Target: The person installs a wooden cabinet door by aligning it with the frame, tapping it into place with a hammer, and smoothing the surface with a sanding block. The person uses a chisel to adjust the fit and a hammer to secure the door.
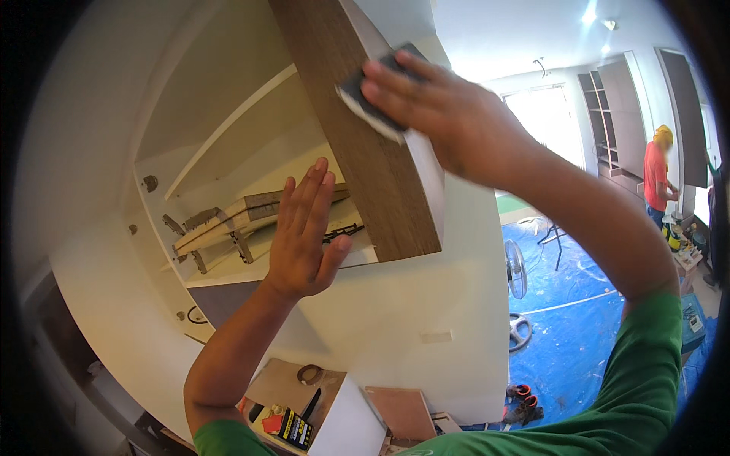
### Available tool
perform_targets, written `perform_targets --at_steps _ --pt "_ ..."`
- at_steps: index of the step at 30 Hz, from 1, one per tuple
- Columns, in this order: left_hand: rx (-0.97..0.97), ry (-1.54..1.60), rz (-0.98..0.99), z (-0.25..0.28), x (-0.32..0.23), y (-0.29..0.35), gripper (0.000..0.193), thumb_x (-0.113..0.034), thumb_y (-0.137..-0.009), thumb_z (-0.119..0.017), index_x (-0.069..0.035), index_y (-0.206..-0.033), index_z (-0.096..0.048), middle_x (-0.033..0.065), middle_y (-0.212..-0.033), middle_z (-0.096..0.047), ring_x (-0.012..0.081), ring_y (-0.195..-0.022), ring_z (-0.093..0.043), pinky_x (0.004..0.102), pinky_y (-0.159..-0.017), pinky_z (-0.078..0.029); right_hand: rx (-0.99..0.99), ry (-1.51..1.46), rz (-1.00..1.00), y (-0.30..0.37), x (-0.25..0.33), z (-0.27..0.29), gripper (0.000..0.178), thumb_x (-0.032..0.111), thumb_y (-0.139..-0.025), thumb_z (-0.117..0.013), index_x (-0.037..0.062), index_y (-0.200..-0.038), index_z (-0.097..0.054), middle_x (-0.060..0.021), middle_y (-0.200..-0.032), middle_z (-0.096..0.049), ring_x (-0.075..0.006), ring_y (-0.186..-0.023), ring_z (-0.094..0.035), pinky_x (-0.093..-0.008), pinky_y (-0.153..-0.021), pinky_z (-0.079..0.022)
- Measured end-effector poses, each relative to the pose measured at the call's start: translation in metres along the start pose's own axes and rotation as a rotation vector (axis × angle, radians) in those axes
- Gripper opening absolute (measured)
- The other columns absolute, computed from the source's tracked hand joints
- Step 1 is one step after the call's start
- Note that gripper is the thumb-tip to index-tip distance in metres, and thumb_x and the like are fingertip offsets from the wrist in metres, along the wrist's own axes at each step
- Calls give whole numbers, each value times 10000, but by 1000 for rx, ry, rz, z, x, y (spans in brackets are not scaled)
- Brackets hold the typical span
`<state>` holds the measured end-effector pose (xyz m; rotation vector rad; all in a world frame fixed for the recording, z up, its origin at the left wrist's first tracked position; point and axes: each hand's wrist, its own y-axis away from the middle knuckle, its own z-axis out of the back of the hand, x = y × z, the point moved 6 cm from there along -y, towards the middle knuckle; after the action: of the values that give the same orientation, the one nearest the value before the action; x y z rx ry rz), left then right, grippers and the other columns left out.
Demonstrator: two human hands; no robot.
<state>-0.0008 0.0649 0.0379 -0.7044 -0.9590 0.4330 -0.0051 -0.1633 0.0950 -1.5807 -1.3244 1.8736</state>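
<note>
My right hand (449, 114) presses a piece of dark sandpaper (372, 99) with a pale edge against the brown wood-grain panel (372, 167) on the front of a wall cabinet. Its fingers lie over the sheet, slightly smeared by motion. Lower and to the left, my left hand (304, 235) is raised with its fingers stretched out, holding nothing. It is in front of the cabinet's open compartment, and whether it touches anything cannot be told. Behind it, long wood-grain strips (258, 209) lie on the cabinet's bottom board, along with some dark metal parts (346, 232).
Below, a white cabinet (353, 425) carries a roll of brown tape (309, 374) and a black-and-yellow box (295, 429). A board (401, 413) leans on the wall. Blue sheeting (563, 319) covers the floor, with a fan (515, 270). Another person (657, 175) stands far right.
</note>
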Motion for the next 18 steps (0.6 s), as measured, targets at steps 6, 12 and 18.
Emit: perform_targets --at_steps 6,12,18 --pt "-27 0 15 -4 -4 -3 674 -361 -1021 -442 28 -1554 -299 233 -1609 -315 378 -1484 -325 555 -1218 -161 -98 -139 -99 -64 -49 0 688 -92 -825 -534 148 -1469 -513 -68 -1512 -511 -303 -1314 -554 -411 -1114 -462" --pt "12 -6 27 -2 0 3 691 -333 -1019 -434 0 -1587 -224 235 -1633 -262 367 -1521 -258 555 -1233 -120 91 -123 -262 -132 -75 10 665 -112 -834 -388 57 -1471 -480 -210 -1437 -544 -392 -1231 -591 -439 -1090 -470" --pt "11 10 32 -5 0 2 688 -320 -1008 -454 4 -1579 -248 228 -1628 -279 354 -1518 -269 538 -1236 -130 237 -164 -349 -90 -44 8 707 -107 -816 -511 165 -1469 -518 -64 -1504 -518 -331 -1202 -630 -400 -1067 -491"
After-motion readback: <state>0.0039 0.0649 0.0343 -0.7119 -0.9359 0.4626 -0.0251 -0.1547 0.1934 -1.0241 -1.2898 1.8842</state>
